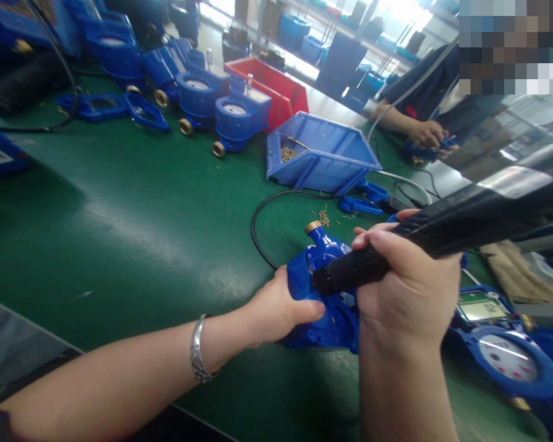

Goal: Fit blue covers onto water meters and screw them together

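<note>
My left hand (276, 307) is wrapped round a blue water meter (332, 248) with a brass threaded end, its thumb lying across the housing. In my right hand (405, 276) is a thick black electric screwdriver (470, 215), held at a slant with the fingers closed round it. The front end of the screwdriver points down into the meter; its bit is hidden. Just beyond the meter lie small loose brass screws (323, 218). A black cable (253, 221) curves behind the meter.
A blue bin (325, 153) of brass screws stands ahead, with a red bin (276, 92) behind it. Several blue water meters (233, 113) line the back left. More meters (511, 362) sit at the right. Across the bench, a co-worker's hand (428, 134) handles a blue part.
</note>
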The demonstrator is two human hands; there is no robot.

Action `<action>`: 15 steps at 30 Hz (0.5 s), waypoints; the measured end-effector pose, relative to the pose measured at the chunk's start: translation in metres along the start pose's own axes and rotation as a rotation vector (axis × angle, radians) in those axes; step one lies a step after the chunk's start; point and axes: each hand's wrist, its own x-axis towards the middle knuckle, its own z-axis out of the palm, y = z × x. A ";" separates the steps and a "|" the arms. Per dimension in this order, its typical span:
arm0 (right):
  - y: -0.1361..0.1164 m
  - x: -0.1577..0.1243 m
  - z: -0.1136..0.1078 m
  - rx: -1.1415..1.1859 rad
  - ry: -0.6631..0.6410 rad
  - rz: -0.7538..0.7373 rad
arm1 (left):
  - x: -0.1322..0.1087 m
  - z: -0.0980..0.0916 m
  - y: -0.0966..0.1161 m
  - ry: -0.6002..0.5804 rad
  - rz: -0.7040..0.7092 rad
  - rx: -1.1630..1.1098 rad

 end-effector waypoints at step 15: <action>-0.008 0.006 -0.004 0.101 -0.049 0.102 | -0.004 0.003 0.013 -0.064 -0.017 0.051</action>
